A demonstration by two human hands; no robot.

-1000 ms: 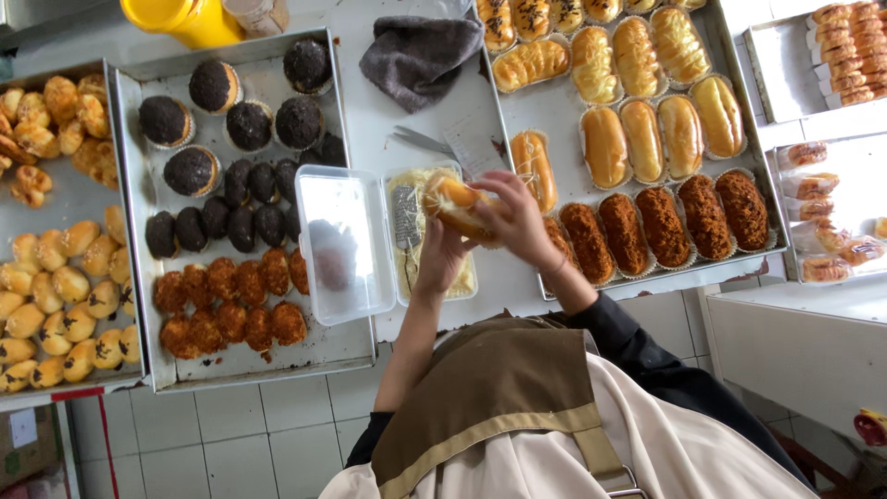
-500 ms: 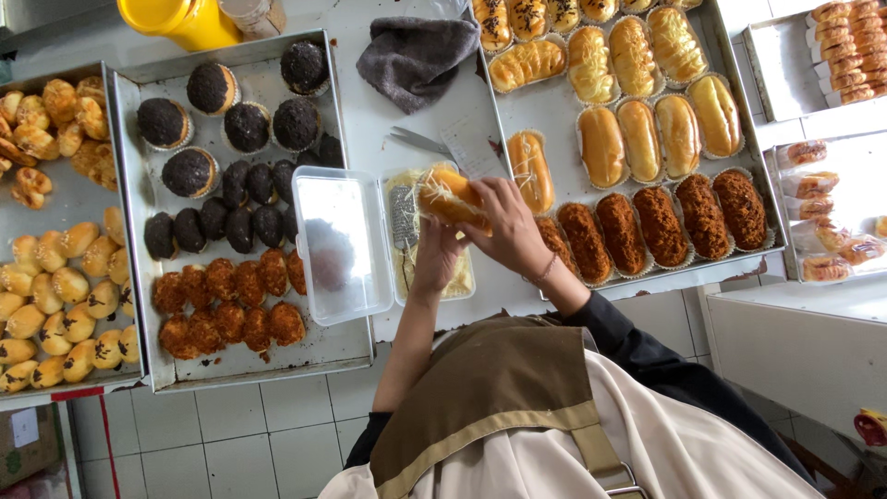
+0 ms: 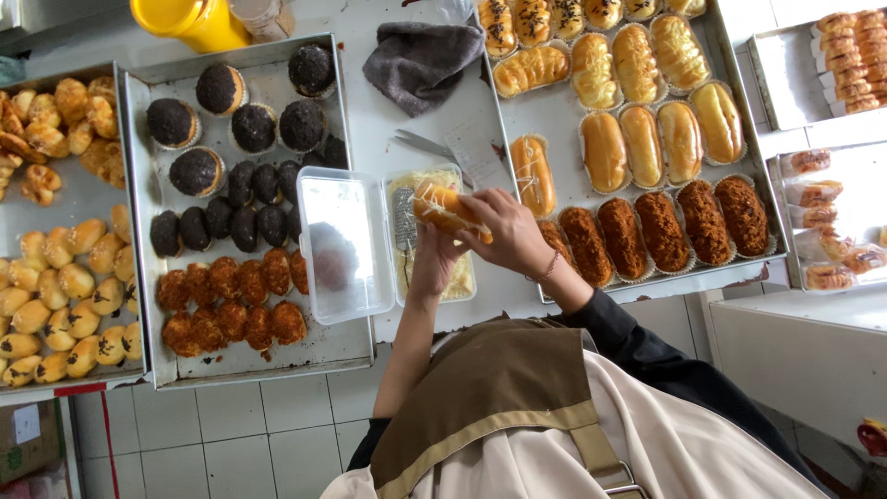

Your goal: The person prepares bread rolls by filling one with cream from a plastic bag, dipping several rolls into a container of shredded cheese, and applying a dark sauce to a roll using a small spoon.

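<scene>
A long bun topped with pale shreds is gripped at one end by the right hand, fingers curled around it. The left hand is raised just beneath the bun and touches its underside; how far its fingers are closed cannot be told. The bun is held directly above a clear plastic box of pale shreds, which lies under both hands, with its open lid just beyond the left hand.

Shreds could be shed outside the box if the bun were tipped or carried past the rim, since the topping looks loose. The soft crumb could be dented by too firm a squeeze from the right hand. The hinged lid could be knocked by the left forearm and the light box shifted. The brown crumbed buns just beside the right wrist could be brushed by the sleeve and their coating rubbed off
</scene>
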